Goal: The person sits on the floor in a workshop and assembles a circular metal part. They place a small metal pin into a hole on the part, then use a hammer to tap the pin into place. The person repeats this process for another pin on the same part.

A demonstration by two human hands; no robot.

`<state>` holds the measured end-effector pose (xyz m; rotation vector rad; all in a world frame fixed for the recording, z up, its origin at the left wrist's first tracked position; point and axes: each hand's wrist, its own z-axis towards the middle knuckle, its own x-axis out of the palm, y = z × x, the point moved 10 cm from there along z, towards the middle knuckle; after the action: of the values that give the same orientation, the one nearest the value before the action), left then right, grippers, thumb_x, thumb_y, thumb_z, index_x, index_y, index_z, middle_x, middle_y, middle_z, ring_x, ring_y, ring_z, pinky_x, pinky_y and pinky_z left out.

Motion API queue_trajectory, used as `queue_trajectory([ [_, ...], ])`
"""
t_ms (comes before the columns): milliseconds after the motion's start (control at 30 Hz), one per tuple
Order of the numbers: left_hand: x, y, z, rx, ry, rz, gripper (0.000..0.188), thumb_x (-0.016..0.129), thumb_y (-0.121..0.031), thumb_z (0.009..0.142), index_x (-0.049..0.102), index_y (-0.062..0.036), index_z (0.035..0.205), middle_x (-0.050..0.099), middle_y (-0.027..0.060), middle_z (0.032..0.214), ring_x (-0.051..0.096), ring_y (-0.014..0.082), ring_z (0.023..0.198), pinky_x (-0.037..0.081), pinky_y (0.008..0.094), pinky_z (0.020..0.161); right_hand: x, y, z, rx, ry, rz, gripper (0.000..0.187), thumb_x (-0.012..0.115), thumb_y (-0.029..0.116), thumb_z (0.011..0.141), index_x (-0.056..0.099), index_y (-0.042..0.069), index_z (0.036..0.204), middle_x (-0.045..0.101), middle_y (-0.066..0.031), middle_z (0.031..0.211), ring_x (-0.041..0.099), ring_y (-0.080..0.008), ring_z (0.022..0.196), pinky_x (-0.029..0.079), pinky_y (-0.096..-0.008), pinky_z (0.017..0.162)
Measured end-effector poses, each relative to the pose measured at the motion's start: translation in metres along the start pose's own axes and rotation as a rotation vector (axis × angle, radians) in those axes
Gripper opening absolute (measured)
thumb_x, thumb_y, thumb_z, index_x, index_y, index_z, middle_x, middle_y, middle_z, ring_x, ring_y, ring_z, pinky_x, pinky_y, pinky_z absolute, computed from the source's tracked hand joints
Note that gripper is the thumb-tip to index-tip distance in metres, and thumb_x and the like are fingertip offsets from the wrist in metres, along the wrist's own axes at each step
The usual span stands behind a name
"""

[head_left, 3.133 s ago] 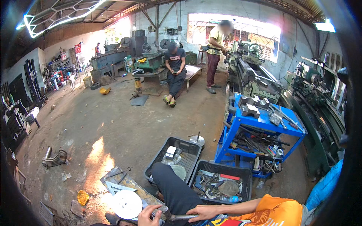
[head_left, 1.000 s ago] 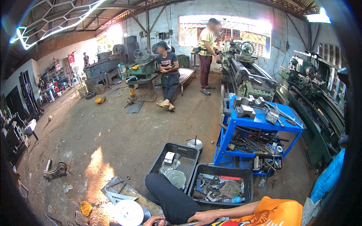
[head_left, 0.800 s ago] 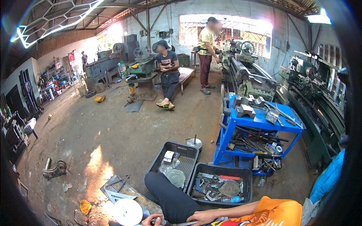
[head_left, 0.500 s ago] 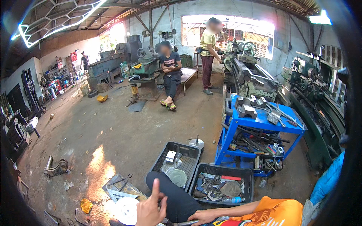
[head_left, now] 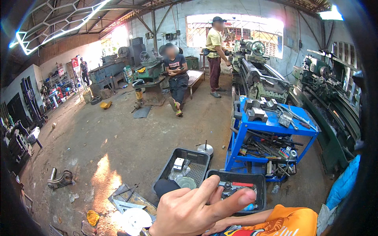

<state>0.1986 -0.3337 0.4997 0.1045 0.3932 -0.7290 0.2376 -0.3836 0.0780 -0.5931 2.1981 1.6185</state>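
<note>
My left hand (head_left: pixel 193 208) is raised close in front at the lower middle. Its thumb and index finger stand apart, the other fingers are partly curled, and it holds nothing. Behind it lies my right hand (head_left: pixel 217 227), low by my orange shirt (head_left: pixel 293 220); the left hand covers its fingers and whatever they may touch. Left of my left hand is a round white disc (head_left: pixel 135 221). A metal set square (head_left: pixel 128 207) and a dark caliper-like tool (head_left: pixel 134 188) lie on a flat plate beyond the disc.
Two black crates, one with a clear bag (head_left: pixel 177 173), one with tools (head_left: pixel 258 185), stand ahead. A blue tool cart (head_left: pixel 244 129) is at right, near lathes (head_left: pixel 260 74). One person (head_left: pixel 177 69) sits; another (head_left: pixel 215 51) stands at a lathe. A metal bracket (head_left: pixel 61 179) lies left.
My left hand has come closer and moved right, its pointing index finger now bent and thumb out, covering most of my right hand and part of the tool crate. The view shifts slightly.
</note>
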Motion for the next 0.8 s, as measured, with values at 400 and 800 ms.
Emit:
queue_trajectory([
  [400, 0.004, 0.009, -0.003, -0.031, -0.044, -0.034, 0.083, 0.068, 0.010, 0.073, 0.043, -0.0104, 0.150, 0.071, 0.0119, 0.099, 0.064, 0.0280, 0.061, 0.051, 0.0331, 0.051, 0.024, -0.015, 0.007, -0.119, 0.130, 0.008, 0.050, 0.065, 0.042, 0.092, 0.064, -0.001, 0.118, 0.068, -0.0256, 0.104, 0.064, -0.0392, 0.098, 0.050, -0.0467, 0.086],
  [800, -0.003, 0.040, -0.041, -0.389, 0.208, 0.003, 0.065, 0.063, 0.005, 0.084, 0.048, -0.0028, 0.146, 0.072, 0.0152, 0.099, 0.068, 0.0253, 0.066, 0.053, 0.0341, 0.059, 0.006, 0.010, 0.003, 0.010, 0.132, 0.041, 0.044, 0.065, 0.040, 0.092, 0.067, 0.000, 0.109, 0.069, -0.0239, 0.096, 0.066, -0.0390, 0.094, 0.051, -0.0474, 0.081],
])
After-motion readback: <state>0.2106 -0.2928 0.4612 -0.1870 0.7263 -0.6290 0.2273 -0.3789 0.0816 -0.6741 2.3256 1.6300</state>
